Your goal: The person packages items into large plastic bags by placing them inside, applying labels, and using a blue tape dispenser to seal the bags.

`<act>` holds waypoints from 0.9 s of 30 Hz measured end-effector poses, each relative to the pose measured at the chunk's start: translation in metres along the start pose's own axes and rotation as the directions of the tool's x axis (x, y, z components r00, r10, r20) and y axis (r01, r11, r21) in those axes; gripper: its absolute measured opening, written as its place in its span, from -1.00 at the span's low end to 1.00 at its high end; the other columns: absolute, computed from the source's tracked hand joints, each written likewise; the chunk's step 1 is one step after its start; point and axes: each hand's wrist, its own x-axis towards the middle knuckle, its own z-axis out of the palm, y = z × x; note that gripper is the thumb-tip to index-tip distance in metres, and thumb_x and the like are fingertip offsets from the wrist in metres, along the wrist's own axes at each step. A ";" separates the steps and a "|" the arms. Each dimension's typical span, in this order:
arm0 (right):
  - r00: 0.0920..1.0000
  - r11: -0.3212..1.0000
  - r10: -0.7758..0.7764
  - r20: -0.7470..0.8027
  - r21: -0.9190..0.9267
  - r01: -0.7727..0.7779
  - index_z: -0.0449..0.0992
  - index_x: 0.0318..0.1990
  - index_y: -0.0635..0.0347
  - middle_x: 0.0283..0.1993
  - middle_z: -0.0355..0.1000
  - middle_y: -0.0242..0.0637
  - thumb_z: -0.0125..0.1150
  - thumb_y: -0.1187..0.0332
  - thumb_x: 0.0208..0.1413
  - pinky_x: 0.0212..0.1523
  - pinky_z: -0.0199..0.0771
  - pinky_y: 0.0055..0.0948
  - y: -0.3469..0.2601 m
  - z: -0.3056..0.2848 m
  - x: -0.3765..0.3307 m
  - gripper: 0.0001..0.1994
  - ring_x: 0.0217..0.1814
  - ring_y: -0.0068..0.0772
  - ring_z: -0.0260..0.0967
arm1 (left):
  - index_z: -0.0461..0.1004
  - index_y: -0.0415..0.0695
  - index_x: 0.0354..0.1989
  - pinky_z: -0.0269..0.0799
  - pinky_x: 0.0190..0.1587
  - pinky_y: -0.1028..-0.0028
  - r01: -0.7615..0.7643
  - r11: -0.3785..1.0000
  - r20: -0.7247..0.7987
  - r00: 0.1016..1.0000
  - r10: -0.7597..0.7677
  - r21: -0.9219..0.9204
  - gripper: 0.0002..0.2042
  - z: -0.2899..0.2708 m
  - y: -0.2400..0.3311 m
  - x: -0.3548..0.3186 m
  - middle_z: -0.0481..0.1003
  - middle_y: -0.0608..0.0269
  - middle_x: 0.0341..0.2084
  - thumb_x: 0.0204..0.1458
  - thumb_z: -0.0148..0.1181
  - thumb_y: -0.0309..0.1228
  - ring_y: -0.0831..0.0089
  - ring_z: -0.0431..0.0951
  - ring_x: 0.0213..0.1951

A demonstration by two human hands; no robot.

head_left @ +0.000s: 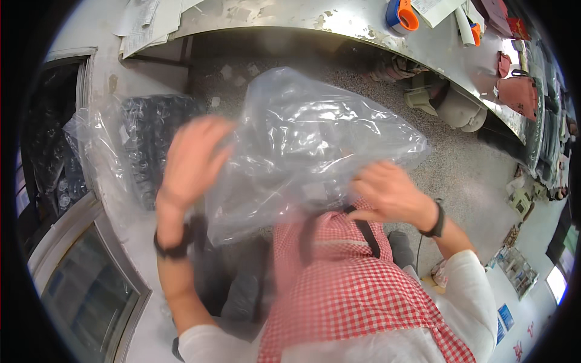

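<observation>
A large clear plastic bag spreads in front of me, creased and shiny, above the speckled floor. My right hand has its fingers curled on the bag's near right edge, close to my apron. At the bag's left side my left hand is raised and blurred by motion, its thumb apart from the fingers and nothing visible in it. Its fingertips overlap the bag's edge in the picture; whether they touch it I cannot tell. My red-and-white checked apron lies just below the bag.
A metal-topped table curves along the far side, carrying papers and an orange-and-blue tape dispenser. Dark plastic-wrapped items stand at the left, near a framed glass panel. Pale bundles sit under the table at right.
</observation>
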 end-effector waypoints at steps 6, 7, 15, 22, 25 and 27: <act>0.972 0.750 -0.031 -0.235 -0.648 -0.133 0.34 0.09 0.15 -0.01 0.35 -0.12 0.17 0.28 -0.09 0.12 0.24 -0.11 0.058 0.105 0.074 -0.50 -0.02 -0.19 0.31 | 0.32 0.42 0.19 -0.27 0.25 -0.25 -0.197 0.980 0.139 0.970 0.199 -0.032 -0.42 0.168 -0.054 0.122 0.01 0.27 0.36 -0.09 0.19 0.10 0.11 -0.09 0.38; 0.988 0.801 0.072 -0.137 -0.583 -0.139 0.33 0.11 0.13 -0.02 0.35 -0.14 0.17 0.27 -0.09 0.09 0.24 -0.14 0.062 0.114 0.065 -0.48 -0.03 -0.22 0.31 | 0.29 0.45 0.20 -0.32 0.23 -0.30 -0.235 0.972 0.138 0.962 0.236 -0.024 -0.37 0.199 -0.037 0.117 -0.01 0.28 0.37 -0.14 0.19 0.15 0.10 -0.14 0.39; 0.935 0.866 0.333 -0.119 -0.353 -0.353 0.40 -0.11 0.12 -0.29 0.34 -0.32 0.19 0.20 -0.10 -0.13 0.27 -0.28 0.094 0.137 0.038 -0.63 -0.18 -0.31 0.33 | 0.22 0.42 0.26 -0.42 0.23 -0.32 -0.178 0.984 0.016 0.984 0.178 0.011 -0.30 0.307 0.000 0.064 -0.04 0.27 0.37 -0.15 0.17 0.21 0.15 -0.20 0.41; 0.966 0.909 -0.244 0.088 -0.326 0.259 0.37 -0.33 0.11 -0.24 0.38 -0.33 0.21 0.13 -0.12 -0.12 0.28 -0.37 0.081 0.148 0.041 -0.70 -0.17 -0.33 0.33 | 0.29 0.07 0.18 0.16 0.11 -0.06 -0.284 0.931 0.180 0.952 0.246 0.228 -0.46 0.267 0.010 0.003 0.22 0.06 0.21 -0.05 0.23 -0.29 0.13 0.20 0.23; 0.936 0.891 -0.352 -0.007 -0.308 0.333 0.37 -0.26 0.13 -0.16 0.37 -0.29 0.19 0.20 -0.11 -0.05 0.29 -0.35 0.069 0.156 0.034 -0.71 -0.10 -0.35 0.33 | 0.44 -0.01 -0.14 0.38 -0.14 0.15 -0.056 0.988 0.338 0.936 0.103 -0.145 -0.79 0.254 -0.011 0.004 0.45 0.10 -0.13 0.03 0.05 -0.39 0.15 0.45 -0.08; 0.912 0.882 -0.410 0.011 -0.248 0.400 0.38 -0.20 0.14 -0.08 0.36 -0.25 0.17 0.24 -0.10 0.00 0.30 -0.34 0.061 0.157 0.031 -0.70 -0.04 -0.35 0.32 | 0.42 -0.09 -0.26 0.38 -0.25 0.24 0.094 0.945 0.256 0.967 -0.011 -0.313 -0.88 0.222 -0.011 0.023 0.46 0.10 -0.23 0.04 0.07 -0.41 0.17 0.47 -0.22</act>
